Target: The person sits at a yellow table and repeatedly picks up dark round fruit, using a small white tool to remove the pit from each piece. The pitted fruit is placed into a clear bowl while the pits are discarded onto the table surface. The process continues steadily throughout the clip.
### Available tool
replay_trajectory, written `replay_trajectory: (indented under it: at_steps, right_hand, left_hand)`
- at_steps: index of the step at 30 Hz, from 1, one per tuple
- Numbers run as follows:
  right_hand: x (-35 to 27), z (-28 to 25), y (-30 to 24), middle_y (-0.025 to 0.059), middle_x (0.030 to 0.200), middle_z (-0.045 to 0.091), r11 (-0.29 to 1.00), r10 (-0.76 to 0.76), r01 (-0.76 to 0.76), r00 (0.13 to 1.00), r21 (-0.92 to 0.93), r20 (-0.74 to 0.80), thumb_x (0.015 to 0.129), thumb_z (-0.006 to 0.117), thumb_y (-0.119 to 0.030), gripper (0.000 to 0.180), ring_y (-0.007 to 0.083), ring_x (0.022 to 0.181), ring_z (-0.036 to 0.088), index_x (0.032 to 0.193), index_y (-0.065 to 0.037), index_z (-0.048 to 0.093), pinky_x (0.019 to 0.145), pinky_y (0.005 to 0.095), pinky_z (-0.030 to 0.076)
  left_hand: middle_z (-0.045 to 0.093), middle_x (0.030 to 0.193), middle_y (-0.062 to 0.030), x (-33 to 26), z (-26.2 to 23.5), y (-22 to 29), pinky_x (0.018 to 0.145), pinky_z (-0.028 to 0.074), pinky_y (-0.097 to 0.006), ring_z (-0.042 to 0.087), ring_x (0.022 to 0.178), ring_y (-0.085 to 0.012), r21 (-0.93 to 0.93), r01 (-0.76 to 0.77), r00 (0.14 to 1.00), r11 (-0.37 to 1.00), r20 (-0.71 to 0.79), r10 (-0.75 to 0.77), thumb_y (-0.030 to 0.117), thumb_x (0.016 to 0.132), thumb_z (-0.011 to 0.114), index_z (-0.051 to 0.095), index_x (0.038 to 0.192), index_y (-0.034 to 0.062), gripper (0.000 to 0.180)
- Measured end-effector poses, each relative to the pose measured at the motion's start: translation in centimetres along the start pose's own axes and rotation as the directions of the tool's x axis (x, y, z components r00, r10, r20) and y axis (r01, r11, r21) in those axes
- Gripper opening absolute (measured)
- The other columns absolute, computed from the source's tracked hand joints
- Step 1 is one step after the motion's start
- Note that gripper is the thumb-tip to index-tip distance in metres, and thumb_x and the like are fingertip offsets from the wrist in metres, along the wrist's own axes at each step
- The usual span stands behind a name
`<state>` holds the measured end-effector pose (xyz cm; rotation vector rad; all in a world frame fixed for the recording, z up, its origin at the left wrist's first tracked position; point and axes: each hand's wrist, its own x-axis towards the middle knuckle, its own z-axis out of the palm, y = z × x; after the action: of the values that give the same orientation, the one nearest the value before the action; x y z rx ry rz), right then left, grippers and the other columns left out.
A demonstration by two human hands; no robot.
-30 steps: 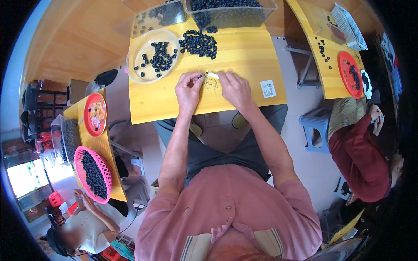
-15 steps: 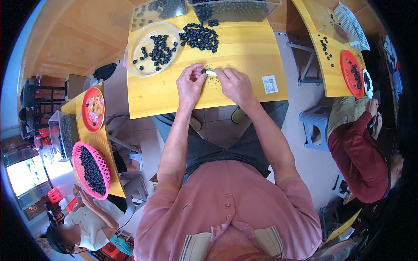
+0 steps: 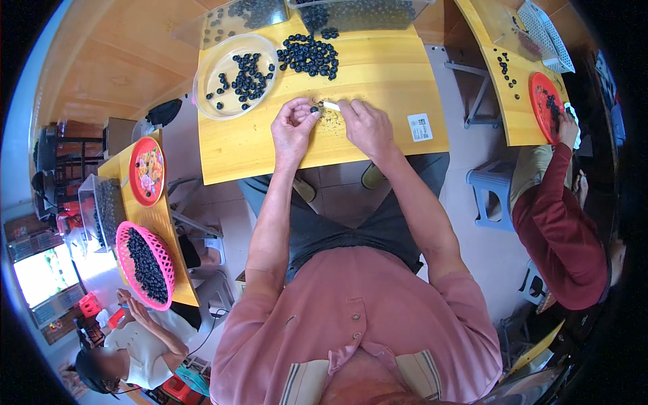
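Between the thumb and fingers of my left hand (image 3: pixel 291 134) is a small round black bead (image 3: pixel 314 109). My right hand (image 3: pixel 368 127) is closed around a slim white stick-like tool (image 3: pixel 331 105), whose near end the fingers cover. The tool's far tip points at the bead, and I cannot tell whether they touch. Brown crumbs (image 3: pixel 331 121) lie scattered on the yellow table (image 3: pixel 385 64) beneath both hands. Beyond my left hand stands a round clear tray (image 3: pixel 206 108) with loose black beads in it, and a pile of similar beads (image 3: pixel 308 55) sits against its right side.
Clear bins (image 3: pixel 364 19) of dark beads stand along the table's far edge. A white label (image 3: pixel 419 127) is stuck at the right. On the left table are a pink basket (image 3: pixel 167 263) and red plate (image 3: pixel 156 192). At right, a person in a maroon sleeve (image 3: pixel 557 182) reaches a red tray (image 3: pixel 538 111).
The white tool's tip has drawn slightly away from the bead's near side, and the bead has turned or shifted slightly. At the right, the other person's hand has moved onto the red tray.
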<state>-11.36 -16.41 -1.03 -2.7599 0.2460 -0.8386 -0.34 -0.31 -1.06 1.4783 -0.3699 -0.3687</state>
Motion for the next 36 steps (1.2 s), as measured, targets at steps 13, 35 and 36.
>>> replay_trajectory:
  at_steps: [13, 35, 36]
  right_hand:
    - [0.0, -0.4, 0.1, 0.0068, 0.082, 0.062, 0.999, -0.036, 0.036, 0.999, 0.012, -0.014, 0.086, 0.069, -0.004, 0.026, 0.0253, 0.077, 0.071, 0.112, -0.007, 0.073, 0.064, 0.0411, 0.059]
    - [0.1, -0.4, 0.1, 0.009, 0.085, 0.066, 0.997, -0.019, 0.024, 0.998, 0.072, -0.062, 0.087, 0.068, -0.002, 0.026, 0.0284, 0.078, 0.072, 0.112, -0.005, 0.074, 0.065, 0.0439, 0.06]
    - [0.0, -0.4, 0.2, 0.0091, 0.085, 0.067, 0.998, -0.012, 0.015, 0.998, 0.067, -0.054, 0.087, 0.068, -0.002, 0.026, 0.0284, 0.078, 0.073, 0.111, -0.005, 0.074, 0.065, 0.0438, 0.06]
  left_hand:
    - [0.069, 0.111, -0.0036, 0.0, -0.3, 0.3, 0.087, 0.056, -0.023, 0.068, 0.095, -0.0093, 0.151, -0.089, 0.995, 0.985, 0.051, 0.082, -0.005, 0.093, 0.081, 0.077, 0.115, -0.0037, 0.022]
    - [0.074, 0.103, -0.0154, 7.9, -5.8, 7.3, 0.083, 0.058, -0.041, 0.072, 0.092, -0.0318, 0.758, -0.404, 0.872, 0.512, 0.15, 0.467, 0.0, 0.09, 0.078, 0.077, 0.106, 0.0032, 0.016]
    - [0.074, 0.103, -0.0157, 7.7, -4.5, 7.5, 0.084, 0.058, -0.042, 0.072, 0.092, -0.0336, 0.742, -0.477, 0.839, 0.472, 0.224, 0.495, -0.001, 0.089, 0.077, 0.077, 0.106, 0.0034, 0.017]
